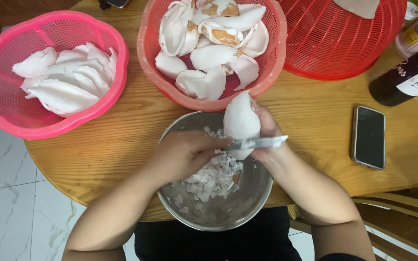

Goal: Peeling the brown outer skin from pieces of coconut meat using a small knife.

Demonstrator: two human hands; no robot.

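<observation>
My right hand (268, 131) holds a white coconut piece (240, 121) upright over a steel bowl (248, 203). My left hand (182, 154) grips a knife (263, 142), its blade lying across the lower part of the piece and pointing right. White and brownish peel shavings (211, 181) lie in the bowl. A pink basket (6, 113) at the left holds clean white coconut pieces (61, 84). An orange-red basket (150, 53) just behind the bowl holds coconut pieces with brown skin on them (214, 55).
The round wooden table (102, 145) carries a red mesh basket (339, 46) at the back right, a dark bottle (412, 79) lying on its side, and a black phone (368, 137) lying flat on the right. A wooden chair (402, 212) stands at the lower right.
</observation>
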